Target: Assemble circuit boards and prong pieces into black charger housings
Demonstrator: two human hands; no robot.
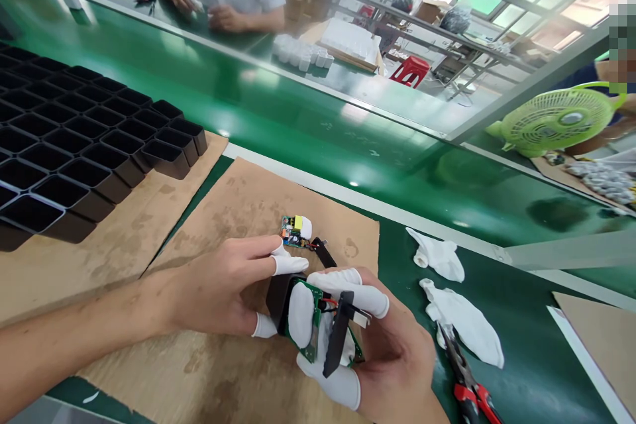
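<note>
Over the green tabletop (527, 344), the left hand (218, 285) pinched the black case (277, 299), its mouth facing the right hand (400, 338), whose grip clasped the circuit boards (317, 305) right at that opening, end plate (338, 334) outermost!

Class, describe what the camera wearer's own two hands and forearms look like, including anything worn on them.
The left hand and right hand both wear smooth white finger cots on the thumb and some fingers, leaving palms and backs uncovered. No sleeve or watch shows on the left forearm; the right forearm is mostly out of view.
</note>
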